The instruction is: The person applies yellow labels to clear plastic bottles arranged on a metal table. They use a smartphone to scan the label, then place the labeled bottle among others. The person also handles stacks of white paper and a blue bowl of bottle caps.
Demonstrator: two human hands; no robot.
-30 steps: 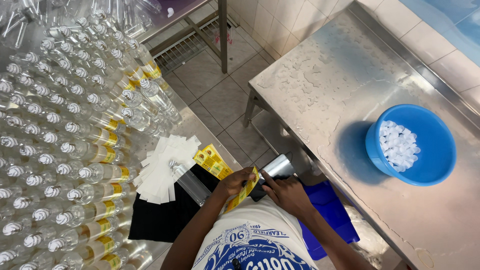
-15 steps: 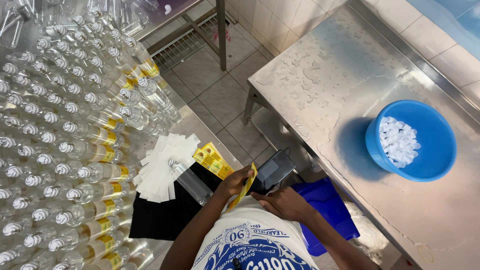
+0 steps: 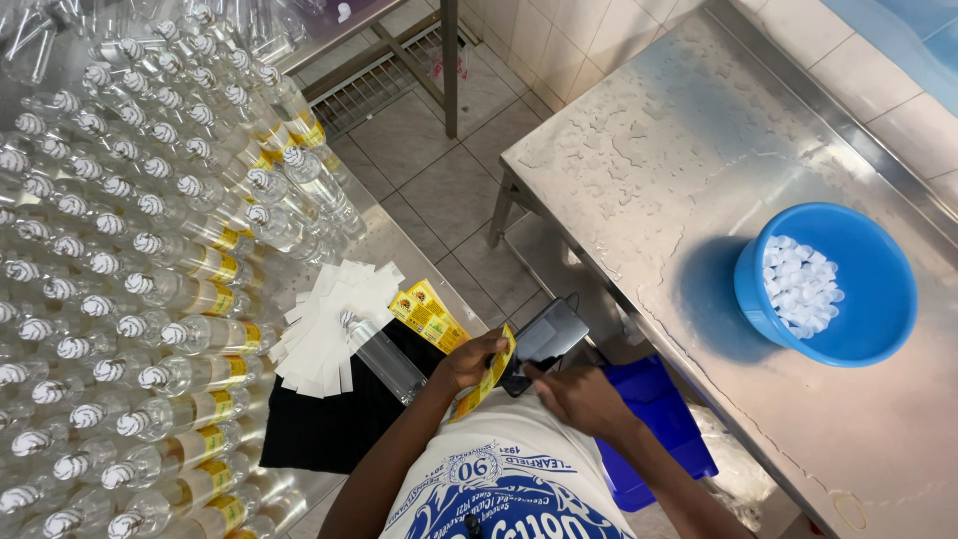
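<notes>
My left hand (image 3: 471,361) holds a yellow label strip (image 3: 489,377) close to my chest. My right hand (image 3: 569,395) is just right of it, fingers pinching at the strip's edge. One clear capped bottle (image 3: 381,354) lies on a black cloth (image 3: 334,424) in front of me. Beside it sit a fan of white backing papers (image 3: 329,324) and a small stack of yellow labels (image 3: 427,313). A dark phone (image 3: 547,339) rests just beyond my hands.
Many clear bottles with white caps (image 3: 120,289) lie in rows on the left table, several with yellow labels. A steel table (image 3: 699,170) on the right carries a blue bowl (image 3: 868,299) of white caps. A blue bin (image 3: 659,429) stands below.
My right hand has drawn away from the left and down, pulling along the label strip. The left hand stays put with the strip.
</notes>
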